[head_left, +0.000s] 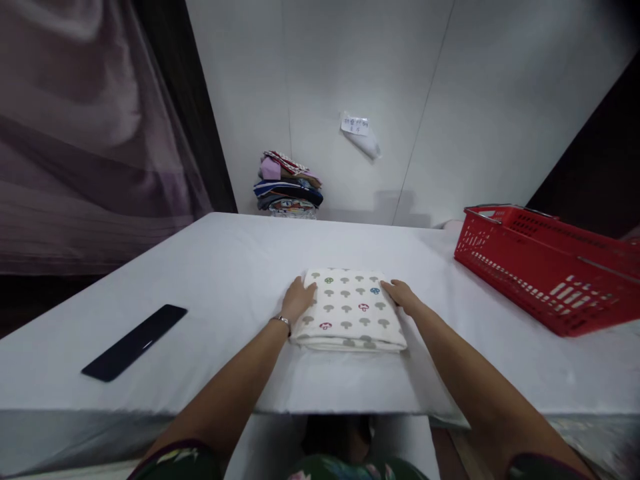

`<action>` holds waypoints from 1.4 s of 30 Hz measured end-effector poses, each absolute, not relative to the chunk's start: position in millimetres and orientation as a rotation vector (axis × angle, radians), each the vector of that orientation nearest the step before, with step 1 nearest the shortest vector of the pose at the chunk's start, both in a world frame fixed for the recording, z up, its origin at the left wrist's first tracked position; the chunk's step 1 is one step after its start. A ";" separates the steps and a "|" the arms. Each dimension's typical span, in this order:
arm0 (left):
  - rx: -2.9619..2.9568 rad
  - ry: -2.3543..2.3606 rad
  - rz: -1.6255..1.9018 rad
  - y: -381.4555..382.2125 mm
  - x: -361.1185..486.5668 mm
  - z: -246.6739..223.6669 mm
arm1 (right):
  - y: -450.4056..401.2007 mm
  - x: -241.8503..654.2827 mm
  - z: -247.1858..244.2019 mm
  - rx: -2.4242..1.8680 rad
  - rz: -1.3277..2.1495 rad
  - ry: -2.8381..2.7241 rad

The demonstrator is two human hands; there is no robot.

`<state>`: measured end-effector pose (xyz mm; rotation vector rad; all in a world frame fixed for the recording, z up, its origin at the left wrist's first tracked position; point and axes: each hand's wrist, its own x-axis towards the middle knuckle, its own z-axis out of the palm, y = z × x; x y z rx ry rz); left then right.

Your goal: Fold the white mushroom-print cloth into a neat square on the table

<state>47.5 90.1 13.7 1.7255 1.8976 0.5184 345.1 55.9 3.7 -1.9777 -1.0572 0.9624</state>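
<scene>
A folded white cloth (353, 308) printed with grey, green, red and blue mushrooms lies flat near the table's front edge, its layered fold facing me. My left hand (299, 299) holds its left side, the thumb resting on top; a bracelet circles that wrist. At the upper right corner, my right hand (401, 295) grips the other side of the cloth. Some fingers of both hands are hidden along the cloth's edges.
A white cloth covers the table (240, 267). A dark flat slab (135, 342), perhaps a phone, lies on the left. At right stands a red plastic basket (530, 267). Folded textiles (289, 187) are stacked at the back against the wall, near a taped paper label (355, 125).
</scene>
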 end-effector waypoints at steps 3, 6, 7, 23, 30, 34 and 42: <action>1.731 1.944 0.471 90.7 46.2 15.3 | 60.7 344.1 10.4 -1.929 1.153 -1.000; 1.773 1.969 0.479 88.5 47.0 12.6 | 60.5 338.0 13.1 -1.828 1.305 -0.951; 1.778 1.968 0.491 87.9 47.5 11.6 | 60.3 336.0 13.7 -1.780 1.336 -0.929; 1.602 1.727 0.659 92.6 64.9 -7.7 | 82.7 376.7 2.6 -2.192 0.302 -1.557; 1.773 1.637 0.826 133.1 61.8 -3.3 | 82.2 315.3 1.5 -1.745 0.015 -2.150; 1.894 1.472 0.777 148.4 59.8 -8.2 | 73.4 296.4 -16.9 -1.838 0.025 -2.336; 2.099 1.315 0.620 168.6 53.0 -2.6 | 68.7 295.4 -22.0 -1.866 -0.042 -2.349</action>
